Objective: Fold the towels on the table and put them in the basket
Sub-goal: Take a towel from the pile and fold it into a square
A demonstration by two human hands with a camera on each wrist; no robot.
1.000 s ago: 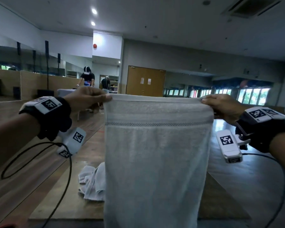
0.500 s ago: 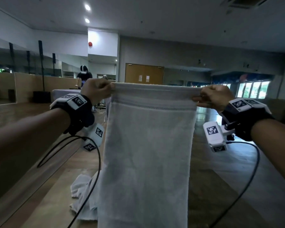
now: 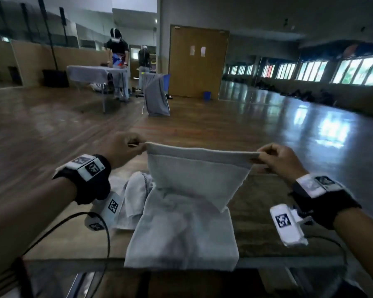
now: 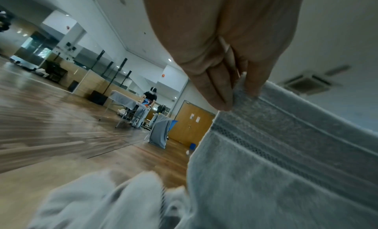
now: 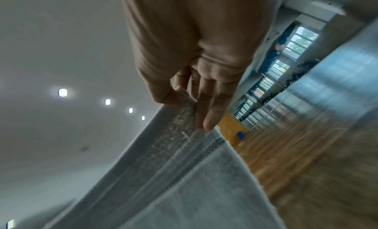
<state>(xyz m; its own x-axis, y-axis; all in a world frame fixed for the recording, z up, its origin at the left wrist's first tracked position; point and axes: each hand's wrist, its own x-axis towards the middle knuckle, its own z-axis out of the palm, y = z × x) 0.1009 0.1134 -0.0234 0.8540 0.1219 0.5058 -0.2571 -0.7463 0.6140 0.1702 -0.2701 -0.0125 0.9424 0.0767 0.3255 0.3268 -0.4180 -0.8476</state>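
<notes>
I hold a pale grey towel (image 3: 194, 181) by its two top corners. My left hand (image 3: 125, 147) pinches the left corner and my right hand (image 3: 276, 158) pinches the right one. The towel's upper part hangs taut between them while its lower part lies on the brown table (image 3: 265, 211), reaching the near edge. In the left wrist view my thumb and fingers (image 4: 220, 93) clamp the hem of the towel (image 4: 286, 167). The right wrist view shows the same pinch by my fingers (image 5: 206, 106) on the towel (image 5: 184, 176). A second crumpled white towel (image 3: 134, 196) lies left of it. No basket is in view.
Cables run from both wrist units across the table's near edge. Beyond the table is a wooden floor with a covered table (image 3: 95, 74), a grey draped stand (image 3: 156, 95), two people (image 3: 117, 52) and a wooden door (image 3: 197, 61).
Both hands have come down from chest height with the towel. Its lower part, which hung free, now lies on the table. The head view has tilted downward.
</notes>
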